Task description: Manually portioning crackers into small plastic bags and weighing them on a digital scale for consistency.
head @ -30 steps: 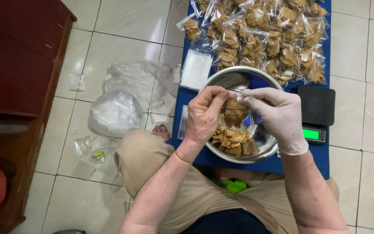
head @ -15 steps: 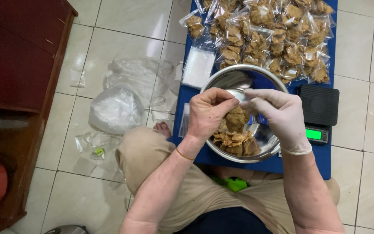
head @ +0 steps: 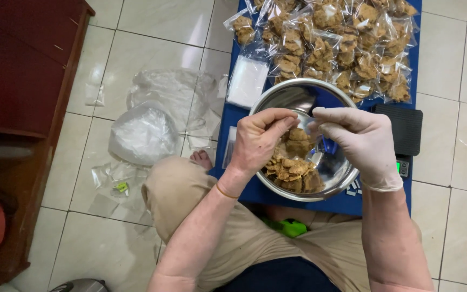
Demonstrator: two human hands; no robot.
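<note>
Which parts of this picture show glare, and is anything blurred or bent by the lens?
Head view: bright glare on the metal bowl rim and the clear snack bags; floor tiles shine softly; both hands, left hand and gloved right hand, look sharp; tile lines curve slightly near the edges.

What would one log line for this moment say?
left hand: bare, holding small clear bag | right hand: gloved, on bag | below: steel bowl of brown snack pieces | beside: black scale

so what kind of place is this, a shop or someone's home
Most likely a home floor used for small-scale snack packing: the person sits on white floor tiles, with a pile of filled snack bags, a steel bowl of brown pieces and a small scale.
</note>
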